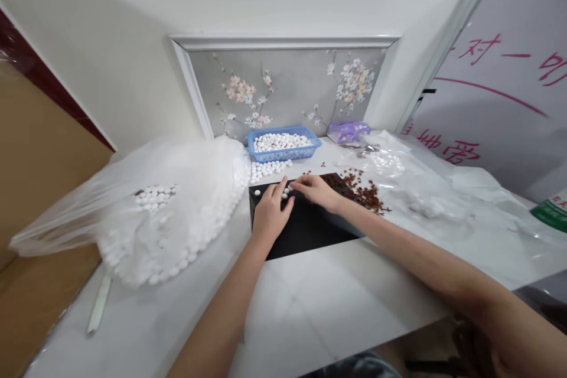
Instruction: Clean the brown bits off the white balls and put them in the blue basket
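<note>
My left hand [271, 211] rests on a black board [310, 227], its fingers stretched out and its thumb apart, beside a few small white round pieces [285, 194]. My right hand [318, 192] comes in from the right, thumb and fingertips pinched together at one of those white pieces. The piece is partly hidden by the fingertips. A single white piece [257, 192] lies at the board's upper left corner. Small reddish-brown star-shaped bits [365, 192] are scattered over the board's right side and the table beyond it.
Behind the board stands a blue plastic basket [286, 153] full of white pieces, with more in rows [268, 170] before it. A large clear bag [177, 212] of white pieces sits left. Clear plastic [420, 195] and a purple packet [349, 131] lie right; a white strip [100, 302] is front left.
</note>
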`<state>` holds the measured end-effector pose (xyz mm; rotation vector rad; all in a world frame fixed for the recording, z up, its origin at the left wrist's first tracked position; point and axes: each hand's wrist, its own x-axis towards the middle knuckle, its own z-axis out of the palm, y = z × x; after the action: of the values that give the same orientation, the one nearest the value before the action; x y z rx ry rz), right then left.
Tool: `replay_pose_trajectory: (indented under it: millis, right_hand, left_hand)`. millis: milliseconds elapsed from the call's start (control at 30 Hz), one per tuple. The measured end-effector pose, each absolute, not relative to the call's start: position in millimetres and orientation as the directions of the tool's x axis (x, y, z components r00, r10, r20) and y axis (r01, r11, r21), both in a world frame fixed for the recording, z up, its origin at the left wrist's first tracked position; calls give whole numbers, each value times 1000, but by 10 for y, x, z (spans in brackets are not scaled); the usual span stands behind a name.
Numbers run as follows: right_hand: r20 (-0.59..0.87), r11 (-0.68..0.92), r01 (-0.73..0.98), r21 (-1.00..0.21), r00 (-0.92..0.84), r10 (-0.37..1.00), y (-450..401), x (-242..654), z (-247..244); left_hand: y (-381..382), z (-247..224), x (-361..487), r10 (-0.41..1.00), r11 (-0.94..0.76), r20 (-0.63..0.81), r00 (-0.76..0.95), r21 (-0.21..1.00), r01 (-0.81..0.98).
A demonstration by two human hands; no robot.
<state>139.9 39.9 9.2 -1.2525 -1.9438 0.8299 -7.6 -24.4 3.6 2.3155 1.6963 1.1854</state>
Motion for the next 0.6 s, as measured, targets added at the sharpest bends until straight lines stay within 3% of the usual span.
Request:
replay_pose_trajectory:
  millis: [100, 200, 300, 367, 433, 600]
  right_hand:
    - [60, 169, 267, -949, -374, 925, 71, 1493, 77]
    - [17, 175, 336, -925, -425, 905, 50, 1682, 139]
    - [133, 347, 645, -681, -357, 925, 214, 1964, 236]
    - [170, 248, 864, -437, -191, 967, 318, 2153, 282]
    - [114, 81, 958, -275, -51, 992, 381, 2295, 296]
    - [2, -5, 975, -222, 6, 1000, 420, 2382, 240]
  left_hand:
    - [-267, 47, 24, 813, -525, 548, 197, 543, 655]
    - [-271, 47, 109, 830, -529, 530, 174, 651, 544]
    - [-253, 61, 131, 881, -433, 470, 57, 752, 496]
    - [-238, 79, 115, 909, -365, 417, -1, 797, 480]
    - [-227, 97, 97, 927, -320, 373, -31, 832, 454]
    - [-217, 108, 112, 958, -257, 284, -28, 903, 345]
